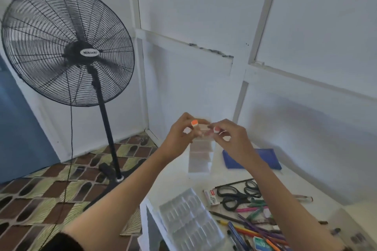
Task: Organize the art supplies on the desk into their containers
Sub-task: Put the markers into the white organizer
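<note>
Both my hands are raised above the white desk point(183, 177). My left hand point(181, 134) and my right hand point(232, 138) pinch the top of a clear plastic pouch point(199, 157) that hangs down between them; its lower part shows pale folded sections. On the desk below lie a clear plastic tray with moulded slots point(189, 222), black scissors point(234, 195), a small white box point(212, 198), and a heap of coloured pencils and pens point(257, 224).
A blue cloth pouch point(263, 159) lies at the back of the desk near the wall. A black standing fan point(67, 47) stands on the patterned floor to the left, its cord trailing down. White wall panels close the desk's far side.
</note>
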